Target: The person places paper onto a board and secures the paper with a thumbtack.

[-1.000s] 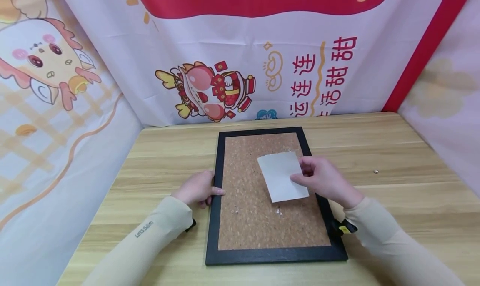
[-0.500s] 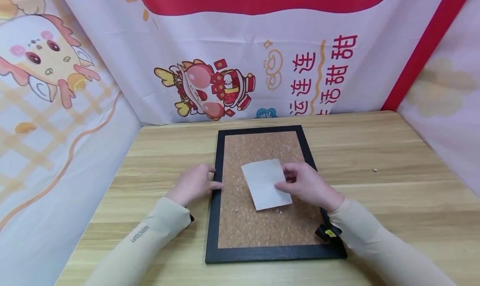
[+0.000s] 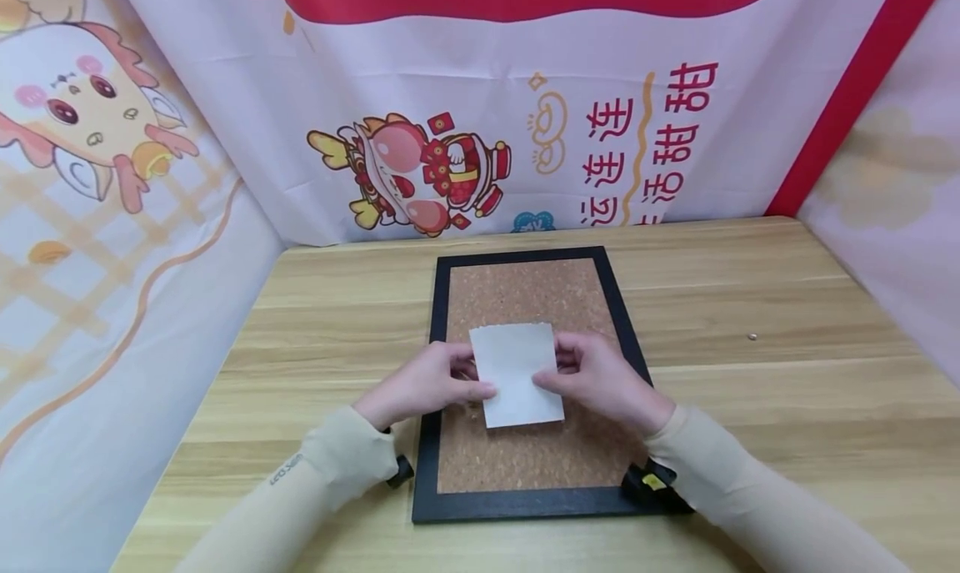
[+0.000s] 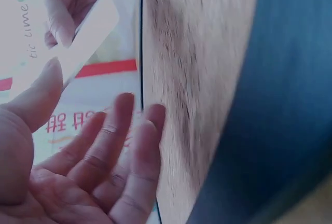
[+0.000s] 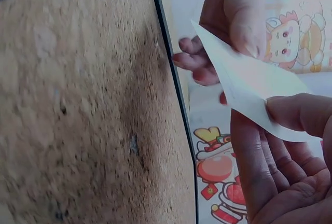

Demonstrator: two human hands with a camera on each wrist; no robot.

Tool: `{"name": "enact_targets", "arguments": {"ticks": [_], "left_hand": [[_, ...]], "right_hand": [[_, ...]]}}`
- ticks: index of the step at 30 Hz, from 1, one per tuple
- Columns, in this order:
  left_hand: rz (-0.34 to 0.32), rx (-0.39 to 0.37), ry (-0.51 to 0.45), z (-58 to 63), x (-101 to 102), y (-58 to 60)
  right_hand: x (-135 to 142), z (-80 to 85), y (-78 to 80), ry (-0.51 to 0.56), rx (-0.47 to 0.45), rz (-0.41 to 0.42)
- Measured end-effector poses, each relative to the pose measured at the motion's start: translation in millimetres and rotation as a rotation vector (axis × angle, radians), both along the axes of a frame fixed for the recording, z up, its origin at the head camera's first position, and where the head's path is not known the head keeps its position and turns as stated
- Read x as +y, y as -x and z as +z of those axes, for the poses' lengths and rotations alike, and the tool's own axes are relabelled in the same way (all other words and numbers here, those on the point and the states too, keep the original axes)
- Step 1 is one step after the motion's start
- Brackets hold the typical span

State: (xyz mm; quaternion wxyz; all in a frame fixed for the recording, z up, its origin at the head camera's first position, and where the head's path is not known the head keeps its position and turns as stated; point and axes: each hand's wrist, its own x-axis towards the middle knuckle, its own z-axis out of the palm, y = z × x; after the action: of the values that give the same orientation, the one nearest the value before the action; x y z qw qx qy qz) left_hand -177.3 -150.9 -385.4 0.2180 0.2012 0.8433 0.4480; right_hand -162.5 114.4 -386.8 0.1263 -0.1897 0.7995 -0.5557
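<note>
Right hand (image 3: pixel 609 385) pinches the pale paper (image 3: pixel 516 373) by its right edge, thumb in front and fingers behind, at the centre of the head view. Left hand (image 3: pixel 422 381), just left of centre, rests its thumb on the paper's left edge, its loosely bent fingers standing apart behind. Below lies a black-framed cork board (image 3: pixel 532 294) on a wooden table (image 3: pixel 787 439); printed cloth (image 3: pixel 480 64) fills the top.

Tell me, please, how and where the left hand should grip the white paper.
I'd probably pinch the white paper by its left edge, the left hand coming from the left, thumb above, fingers beneath: it is thin, clear of the corkboard, and the right hand pinches the opposite edge.
</note>
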Motion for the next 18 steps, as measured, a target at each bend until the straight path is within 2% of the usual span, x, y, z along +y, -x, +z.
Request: {"name": "enact_targets", "arguments": {"ticks": [4, 10, 14, 18], "left_hand": [[0.013, -0.058, -0.083, 1.1, 5.9, -2.3], [-0.006, -0.051, -0.047, 5.2, 12.1, -5.3], [-0.017, -0.042, -0.005, 3.9, 15.3, -2.3], [-0.016, -0.01, 0.059, 2.7, 19.3, 6.9]], "right_hand": [[-1.3, -1.5, -4.1, 0.026, -0.03, -0.001], [-0.3, 0.2, -5.7, -0.009, -0.091, 0.022], [7.0, 3.8, 4.2, -0.025, -0.068, -0.028], [17.0, 6.5, 22.4, 0.011, -0.052, -0.079]]}}
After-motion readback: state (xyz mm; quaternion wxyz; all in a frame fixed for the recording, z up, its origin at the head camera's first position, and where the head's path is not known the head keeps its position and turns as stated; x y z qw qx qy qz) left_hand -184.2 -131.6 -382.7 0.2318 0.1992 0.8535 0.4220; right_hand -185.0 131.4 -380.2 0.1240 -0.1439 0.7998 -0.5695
